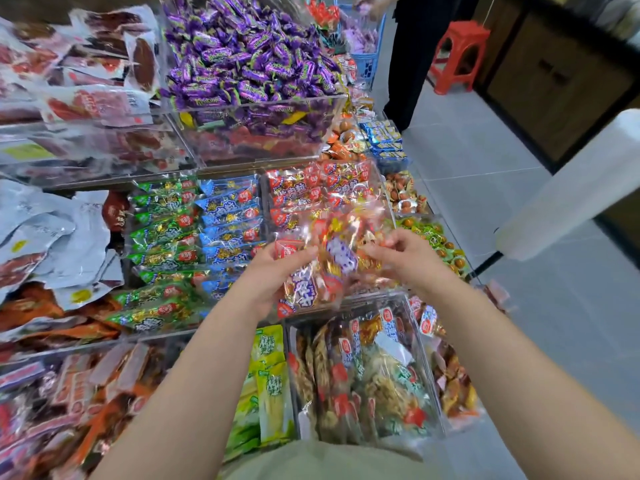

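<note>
Low in the frame sits a clear bin of mixed snack packs [367, 375]. At the centre, the left grip [273, 277] curls around a bundle of red snack packets [322, 271], and the right grip [412, 259] pinches the bundle's right edge, holding it just above a bin of matching red packets [311, 188]. Farther up, purple candies [249, 53] fill the upper-centre bin, and a red stool [460, 53] stands at upper right.

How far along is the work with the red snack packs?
Done: several red packs lie in rows at the back of their clear bin. In hand: the left hand grips a bunch of packs over it; the right hand pinches its blurred top. Left: probably laying the bunch down beside those rows.
</note>
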`<state>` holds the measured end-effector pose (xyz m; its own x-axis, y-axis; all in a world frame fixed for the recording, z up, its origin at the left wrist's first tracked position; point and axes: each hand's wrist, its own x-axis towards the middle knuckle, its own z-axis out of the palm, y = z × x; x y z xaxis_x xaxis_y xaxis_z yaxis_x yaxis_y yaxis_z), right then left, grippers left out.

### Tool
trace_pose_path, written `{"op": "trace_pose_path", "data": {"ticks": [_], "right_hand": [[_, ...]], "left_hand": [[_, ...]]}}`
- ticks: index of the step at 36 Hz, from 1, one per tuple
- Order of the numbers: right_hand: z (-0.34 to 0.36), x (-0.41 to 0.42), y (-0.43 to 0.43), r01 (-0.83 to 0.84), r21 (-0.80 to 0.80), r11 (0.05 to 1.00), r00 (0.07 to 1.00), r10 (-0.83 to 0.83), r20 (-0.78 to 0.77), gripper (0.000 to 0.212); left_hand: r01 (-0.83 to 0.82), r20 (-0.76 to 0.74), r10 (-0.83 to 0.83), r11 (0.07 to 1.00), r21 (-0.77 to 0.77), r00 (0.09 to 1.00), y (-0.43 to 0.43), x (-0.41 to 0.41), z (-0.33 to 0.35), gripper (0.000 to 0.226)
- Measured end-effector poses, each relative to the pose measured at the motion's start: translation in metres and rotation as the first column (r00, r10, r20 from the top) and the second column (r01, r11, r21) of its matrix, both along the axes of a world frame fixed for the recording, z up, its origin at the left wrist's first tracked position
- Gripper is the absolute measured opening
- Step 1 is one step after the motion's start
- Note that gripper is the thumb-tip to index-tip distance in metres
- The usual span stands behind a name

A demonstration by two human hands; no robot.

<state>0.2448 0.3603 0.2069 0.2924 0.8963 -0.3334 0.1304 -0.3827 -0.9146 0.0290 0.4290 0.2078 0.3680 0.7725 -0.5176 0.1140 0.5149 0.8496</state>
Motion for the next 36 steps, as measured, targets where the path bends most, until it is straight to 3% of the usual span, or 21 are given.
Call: {"op": "trace_pose_path", "data": {"ticks": [3,5,8,10,11,13,16,18,19,23,26,28,33,35,36], "right_hand": [[-0.009,-0.013,-0.006,0.093,-0.046,0.995,0.979,-0.100,-0.175,0.054],[-0.014,-0.022,-0.009,0.107,-0.084,0.991,0.970,-0.122,-0.212,0.074],[-0.020,-0.028,-0.010,0.139,-0.123,0.983,0.990,-0.142,-0.016,0.116],[-0.017,-0.028,-0.012,0.159,-0.060,0.985,0.959,-0.140,0.247,0.136],[-0.015,-0.027,-0.013,0.102,-0.009,0.995,0.894,-0.088,0.439,0.138],[-0.012,-0.022,-0.014,-0.159,0.033,0.987,0.660,0.082,0.747,0.133],[-0.005,-0.018,-0.012,-0.467,-0.147,0.872,0.365,0.341,0.866,0.121],[0.000,-0.019,-0.010,-0.539,-0.181,0.823,0.275,0.374,0.886,0.104],[0.001,-0.020,-0.010,-0.551,-0.179,0.815,0.273,0.378,0.885,0.094],[0.004,-0.015,-0.008,-0.524,-0.178,0.833,0.322,0.387,0.864,0.067],[0.002,-0.002,-0.002,-0.522,-0.170,0.836,0.288,0.361,0.887,0.046],[-0.001,0.013,0.003,-0.489,-0.145,0.860,0.321,0.333,0.887,0.040],[-0.008,0.041,0.033,-0.278,0.047,0.959,0.542,0.116,0.833,0.043],[-0.012,0.043,0.048,-0.252,0.010,0.968,0.545,0.133,0.827,0.040],[-0.014,0.042,0.054,-0.252,-0.059,0.966,0.492,0.180,0.852,0.039]], "left_hand": [[-0.012,0.049,0.012,1.000,0.001,0.999,-0.001,0.003,-0.006,0.072],[-0.044,0.069,0.045,0.999,-0.010,0.997,-0.001,0.005,-0.010,0.061],[-0.040,-0.001,0.040,0.999,0.015,0.999,0.003,0.004,-0.015,0.060],[0.011,-0.098,-0.004,0.997,0.071,0.995,0.005,0.002,-0.017,0.069],[0.048,-0.134,-0.035,0.994,0.098,0.990,0.004,0.001,-0.018,0.066],[0.137,-0.204,-0.106,0.980,0.143,0.973,0.003,0.001,-0.019,0.050],[0.260,-0.261,-0.211,0.951,0.169,0.942,-0.002,0.005,-0.017,0.044],[0.291,-0.277,-0.237,0.941,0.174,0.931,-0.004,0.009,-0.017,0.063],[0.291,-0.280,-0.238,0.942,0.167,0.930,-0.004,0.010,-0.017,0.068],[0.226,-0.218,-0.190,0.962,0.151,0.957,-0.002,0.009,-0.015,0.039],[0.132,-0.199,-0.100,0.979,0.152,0.975,0.004,0.003,-0.017,0.037],[0.074,-0.172,-0.050,0.988,0.136,0.984,0.010,-0.001,-0.016,0.029],[-0.019,-0.119,0.031,0.995,0.095,0.992,0.022,-0.010,-0.014,0.020],[-0.045,-0.120,0.055,0.995,0.087,0.991,0.025,-0.012,-0.013,0.022],[-0.050,-0.123,0.061,0.995,0.091,0.990,0.026,-0.013,-0.013,0.024]]}}
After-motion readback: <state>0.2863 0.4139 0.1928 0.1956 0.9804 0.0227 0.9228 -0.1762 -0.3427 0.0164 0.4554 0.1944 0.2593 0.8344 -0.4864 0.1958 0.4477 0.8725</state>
